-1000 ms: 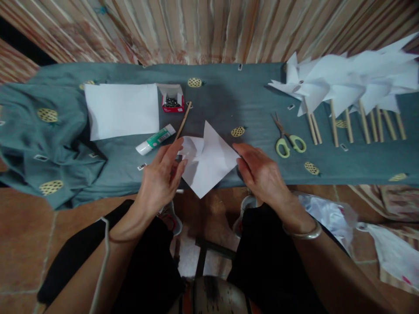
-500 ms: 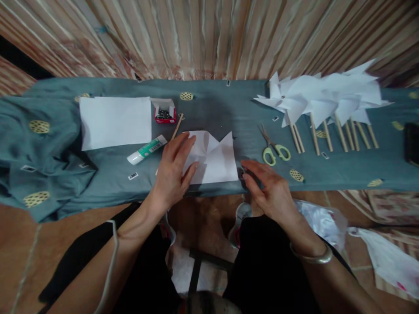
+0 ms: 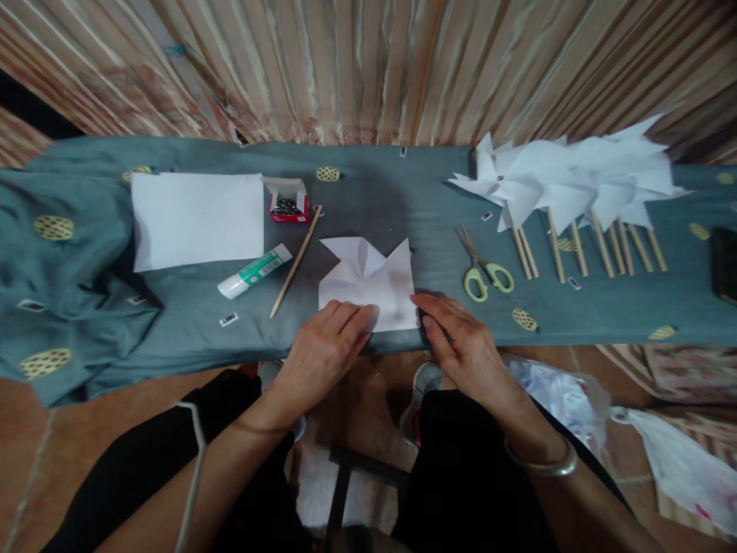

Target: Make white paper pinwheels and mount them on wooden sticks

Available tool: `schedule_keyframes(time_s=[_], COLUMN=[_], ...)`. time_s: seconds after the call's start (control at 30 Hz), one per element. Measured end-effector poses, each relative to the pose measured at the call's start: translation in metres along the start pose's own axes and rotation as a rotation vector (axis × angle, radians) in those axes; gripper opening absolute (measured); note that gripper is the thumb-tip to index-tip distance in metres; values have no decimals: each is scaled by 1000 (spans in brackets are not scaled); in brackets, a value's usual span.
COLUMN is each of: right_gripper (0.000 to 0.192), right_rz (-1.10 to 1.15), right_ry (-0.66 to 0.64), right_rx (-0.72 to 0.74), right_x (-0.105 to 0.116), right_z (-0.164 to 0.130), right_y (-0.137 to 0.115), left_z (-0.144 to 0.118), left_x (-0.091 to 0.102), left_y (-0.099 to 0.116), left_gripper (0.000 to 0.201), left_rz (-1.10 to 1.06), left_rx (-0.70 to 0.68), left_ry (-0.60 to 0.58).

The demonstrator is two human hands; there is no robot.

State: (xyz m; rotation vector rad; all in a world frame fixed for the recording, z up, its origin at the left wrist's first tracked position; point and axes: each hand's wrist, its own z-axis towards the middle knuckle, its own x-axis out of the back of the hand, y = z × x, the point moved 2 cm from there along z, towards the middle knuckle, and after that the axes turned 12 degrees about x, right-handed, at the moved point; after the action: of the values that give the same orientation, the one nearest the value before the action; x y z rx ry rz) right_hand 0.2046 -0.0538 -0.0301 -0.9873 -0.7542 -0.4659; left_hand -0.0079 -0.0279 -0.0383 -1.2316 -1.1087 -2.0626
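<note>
Head view: a folded white paper pinwheel (image 3: pixel 368 276) lies near the front edge of the green cloth (image 3: pixel 426 207), between the two hands, its near edge partly covered. The left hand (image 3: pixel 331 346) rests over that edge with fingers loosely bent on the paper; the underside of the hand is out of sight, so I cannot tell whether the thumb pinches the sheet. The right hand (image 3: pixel 461 338) has its forefinger at the paper's right edge and its thumb just below; the gap between them is dark, and whether they grasp a small thing or only meet the paper I cannot tell. Left of the pinwheel a thin wooden stick (image 3: pixel 295 263) lies slanted, with a glue stick (image 3: pixel 254 271) beside it, its label too blurred to read. Behind these, a small red box (image 3: pixel 289 201) stands open, its dark shiny contents hard to make out, next to white paper sheets (image 3: pixel 199 220). Green-handled scissors (image 3: pixel 484 269) lie to the right, near a row of finished pinwheels (image 3: pixel 576 177) that overlap too much to count, their handles partly hidden under the blades. At the right border a black object (image 3: pixel 724 263) is cut off by the frame.
</note>
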Motion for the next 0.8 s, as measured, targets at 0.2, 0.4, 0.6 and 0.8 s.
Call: schedule_keyframes(time_s=[0.2,0.4,0.6,0.8], right_gripper=[33,33,21,13], right_rz=[95,95,132,281], right_ry=[92,91,156,217], right_rx=[-130,-69,-111,-193], right_x=[-1,-7,-14,-22], right_z=[0,5,15,23], right_y=[8,8,1,1], left_z=[-6,-8,-7,-6], left_x=[-2,-4,-4,-3], left_y=[1,0,1,3], left_gripper=[31,34,33,23], left_rz=[34,47,41,8], left_rx=[-5,13,10,-22], left_ry=[-44,-32,-12,-13])
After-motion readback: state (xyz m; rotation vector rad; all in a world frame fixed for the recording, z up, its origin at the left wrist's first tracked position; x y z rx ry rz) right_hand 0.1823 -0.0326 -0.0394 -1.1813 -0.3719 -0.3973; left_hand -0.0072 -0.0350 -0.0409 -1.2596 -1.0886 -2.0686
